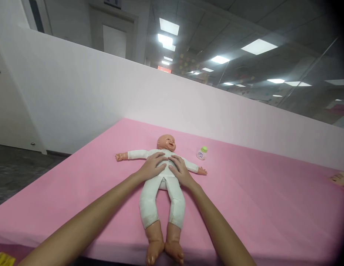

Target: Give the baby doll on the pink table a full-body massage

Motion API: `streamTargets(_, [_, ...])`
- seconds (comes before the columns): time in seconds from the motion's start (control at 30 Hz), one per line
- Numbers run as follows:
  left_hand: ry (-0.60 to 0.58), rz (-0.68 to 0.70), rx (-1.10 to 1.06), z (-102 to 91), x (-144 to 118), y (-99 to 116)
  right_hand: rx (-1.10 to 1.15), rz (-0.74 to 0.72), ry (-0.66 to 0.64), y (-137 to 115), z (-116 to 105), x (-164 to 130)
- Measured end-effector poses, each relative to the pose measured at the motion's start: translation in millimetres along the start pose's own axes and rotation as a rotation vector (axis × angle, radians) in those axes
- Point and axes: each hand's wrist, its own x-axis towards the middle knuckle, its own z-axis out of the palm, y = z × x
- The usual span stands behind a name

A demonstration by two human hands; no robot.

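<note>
A baby doll [163, 181] with a white cloth body lies on its back on the pink-covered table [244, 207], arms spread and feet toward me. My left hand [153, 166] rests flat on the left side of its torso, fingers stretched out and pointing inward. On the other side of the torso lies my right hand [182, 170], its fingers also extended and the thumb apart. Both palms touch the doll without gripping it. Beyond the doll's arm on the right stands a small clear bottle [202, 153] with a green cap.
A low white partition wall [172, 96] runs behind the table, with a windowed room and ceiling lights past it. At the far right edge sits a beige object [340, 178], partly cut off. Something yellow [4, 259] shows at the lower left corner.
</note>
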Motion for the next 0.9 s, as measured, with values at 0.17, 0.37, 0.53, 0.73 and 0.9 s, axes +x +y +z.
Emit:
streamTargets(0.17, [-0.005, -0.002, 0.001, 0.2, 0.0, -0.7, 0.003, 0.006, -0.005, -0.4, -0.2, 0.2])
streamTargets(0.37, [-0.013, -0.007, -0.006, -0.7, 0.1, 0.7, 0.012, 0.006, -0.006, -1.3, -0.5, 0.3])
streamTargets(0.53, [-0.014, -0.006, -0.004, -0.1, 0.3, -0.4, 0.018, 0.007, -0.006, -1.4, -0.6, -0.1])
streamTargets(0.73, [-0.014, -0.012, 0.0, 0.4, 0.1, -0.9, 0.015, 0.003, -0.004, -0.9, -0.7, 0.2])
streamTargets(0.9, [-0.007, -0.001, -0.001, 0.3, 0.2, -0.5, 0.012, 0.002, -0.004, -1.0, -0.6, 0.1])
